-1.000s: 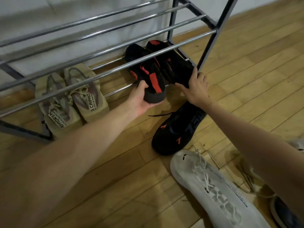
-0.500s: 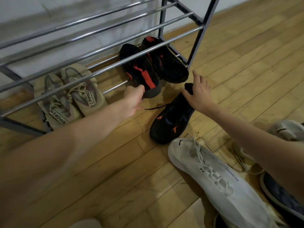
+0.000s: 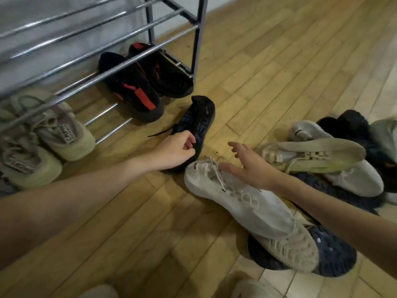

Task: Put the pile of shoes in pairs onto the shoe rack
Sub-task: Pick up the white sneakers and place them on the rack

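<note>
The left hand (image 3: 176, 150) lay curled over the near end of a dark shoe (image 3: 197, 121) on the floor (image 3: 268, 67), fingers bent against its side — whether they truly gripped it, I could not tell. A loose black lace trailed from that shoe toward the rack (image 3: 198, 29). The right hand (image 3: 250, 166) hovered spread, fingers relaxed and apart, its thumb just at the laces of a white shoe (image 3: 242, 203) lying lengthwise beside the dark one.

On the rack's bottom rails stood two pairs: black-and-red shoes (image 3: 139, 82) side by side at the right end, and beige shoes (image 3: 43, 138) side by side at the left, their toes pointing out toward the person. The dark shoe sat on the floor just in front of the black-and-red pair, apart from the rails.

To the right lay the pile (image 3: 335, 160) — pale shoes, one turned sole-up, heaped over dark ones, with something black and fuzzy at the back. Under the toe of the white shoe showed a dark sole (image 3: 335, 257).
</note>
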Available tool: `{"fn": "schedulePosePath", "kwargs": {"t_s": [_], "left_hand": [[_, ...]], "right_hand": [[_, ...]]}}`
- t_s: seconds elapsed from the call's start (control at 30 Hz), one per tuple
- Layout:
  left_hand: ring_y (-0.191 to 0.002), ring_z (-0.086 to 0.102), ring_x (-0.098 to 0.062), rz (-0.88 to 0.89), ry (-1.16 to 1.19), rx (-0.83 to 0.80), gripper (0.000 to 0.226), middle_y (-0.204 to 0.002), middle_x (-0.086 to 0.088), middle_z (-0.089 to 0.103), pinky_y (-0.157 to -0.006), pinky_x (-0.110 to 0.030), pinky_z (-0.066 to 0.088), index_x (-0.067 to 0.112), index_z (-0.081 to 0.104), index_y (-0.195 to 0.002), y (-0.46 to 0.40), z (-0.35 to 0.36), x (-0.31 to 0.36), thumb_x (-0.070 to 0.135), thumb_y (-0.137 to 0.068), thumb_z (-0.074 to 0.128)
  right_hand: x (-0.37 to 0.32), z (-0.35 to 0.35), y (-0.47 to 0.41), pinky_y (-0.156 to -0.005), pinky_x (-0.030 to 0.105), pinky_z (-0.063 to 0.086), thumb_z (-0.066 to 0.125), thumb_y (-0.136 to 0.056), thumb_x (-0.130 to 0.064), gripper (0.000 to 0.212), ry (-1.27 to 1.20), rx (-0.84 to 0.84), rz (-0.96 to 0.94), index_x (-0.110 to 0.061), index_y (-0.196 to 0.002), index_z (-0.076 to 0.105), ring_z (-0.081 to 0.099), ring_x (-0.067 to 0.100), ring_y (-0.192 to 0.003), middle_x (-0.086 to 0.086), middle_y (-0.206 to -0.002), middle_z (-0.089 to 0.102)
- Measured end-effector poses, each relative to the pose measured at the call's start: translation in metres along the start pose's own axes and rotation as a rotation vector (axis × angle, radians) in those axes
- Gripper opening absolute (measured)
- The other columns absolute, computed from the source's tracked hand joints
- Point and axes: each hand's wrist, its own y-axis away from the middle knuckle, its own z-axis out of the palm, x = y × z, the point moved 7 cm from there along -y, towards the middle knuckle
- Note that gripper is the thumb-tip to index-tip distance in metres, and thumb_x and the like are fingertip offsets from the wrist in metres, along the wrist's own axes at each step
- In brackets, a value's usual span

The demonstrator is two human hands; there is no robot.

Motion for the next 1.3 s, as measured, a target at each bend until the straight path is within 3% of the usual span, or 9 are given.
{"fn": "schedulePosePath", "kwargs": {"t_s": [0.27,0.53,0.6,0.7,0.8,0.97,1.1,1.2,1.3], "left_hand": [[-0.100,0.057,-0.014,0.078,-0.087,-0.123,0.027,-0.111,0.002,0.059,-0.078,-0.029,0.048,0.016,0.055,-0.119,-0.007,0.025,0.021,0.027,-0.095,0.052],[-0.096,0.052,-0.011,0.032,-0.118,-0.181,0.030,-0.110,0.000,0.062,-0.078,-0.027,0.038,0.014,0.063,-0.114,-0.005,0.033,0.017,0.035,-0.096,0.051],[-0.092,0.058,-0.013,0.015,-0.058,-0.225,0.036,-0.105,0.000,0.065,-0.077,-0.029,0.041,0.013,0.066,-0.106,-0.004,0.038,0.023,0.042,-0.097,0.046],[-0.081,0.056,0.000,-0.104,0.226,-0.292,0.034,-0.089,0.011,0.065,-0.083,-0.024,0.041,0.025,0.066,-0.093,-0.001,0.043,0.036,0.053,-0.093,0.046],[-0.092,0.068,-0.010,-0.153,0.487,-0.423,0.038,-0.088,0.008,0.076,-0.092,-0.032,0.047,0.027,0.078,-0.081,0.001,0.045,0.045,0.060,-0.074,0.061],[-0.101,0.067,-0.015,-0.055,0.570,-0.643,0.051,-0.110,0.000,0.073,-0.081,-0.030,0.052,0.019,0.071,-0.112,0.006,0.045,0.050,0.047,-0.070,0.073],[-0.088,0.069,-0.015,0.002,0.687,-0.622,0.069,-0.103,-0.006,0.073,-0.071,-0.026,0.059,0.017,0.075,-0.105,0.000,0.042,0.044,0.043,-0.044,0.092],[-0.085,0.069,-0.016,0.018,0.780,-0.563,0.056,-0.099,-0.008,0.072,-0.069,-0.028,0.060,0.013,0.075,-0.101,-0.002,0.044,0.041,0.037,-0.052,0.088],[-0.082,0.071,-0.014,-0.041,0.874,-0.481,0.040,-0.093,-0.003,0.074,-0.064,-0.027,0.059,0.011,0.069,-0.106,-0.007,0.049,0.040,0.021,-0.068,0.077]], "right_hand": [[0.028,0.031,0.090,-0.114,0.041,0.022,0.048,-0.075,-0.080,0.111,0.216,-0.040,0.129,-0.016,-0.153,0.003,0.024,0.027,-0.141,0.006,-0.154,0.023],[0.032,0.031,0.098,-0.108,0.041,0.029,0.071,-0.064,-0.061,0.113,0.208,0.171,0.147,-0.020,-0.151,0.011,0.034,0.027,-0.131,0.004,-0.142,0.035],[0.034,0.015,0.099,-0.107,0.039,0.029,0.070,-0.064,-0.061,0.111,0.264,0.251,0.090,-0.020,-0.151,0.015,0.036,0.025,-0.130,0.003,-0.143,0.036],[0.047,-0.007,0.104,-0.106,0.034,0.028,0.078,-0.061,-0.052,0.116,0.199,0.301,0.057,-0.016,-0.152,0.015,0.037,0.023,-0.130,0.003,-0.143,0.038],[0.056,-0.025,0.110,-0.101,0.030,0.027,0.083,-0.058,-0.046,0.121,0.121,0.357,0.012,-0.017,-0.152,0.013,0.040,0.021,-0.129,0.003,-0.144,0.042],[0.070,-0.035,0.115,-0.105,0.030,0.020,0.084,-0.057,-0.047,0.124,0.129,0.390,-0.001,-0.020,-0.152,0.010,0.040,0.020,-0.129,-0.001,-0.140,0.047],[0.078,-0.040,0.115,-0.114,0.037,0.019,0.083,-0.059,-0.044,0.115,0.129,0.487,0.002,-0.014,-0.150,0.020,0.037,0.022,-0.134,0.003,-0.144,0.043],[0.099,-0.045,0.126,-0.114,0.043,0.021,0.077,-0.073,-0.036,0.090,0.090,0.744,0.117,-0.008,-0.145,0.032,0.034,0.026,-0.136,0.010,-0.144,0.040],[0.144,-0.045,0.138,-0.116,0.041,0.020,0.068,-0.084,-0.023,0.071,-0.028,0.879,0.399,-0.007,-0.143,0.033,0.027,0.030,-0.139,0.015,-0.146,0.034]]}}
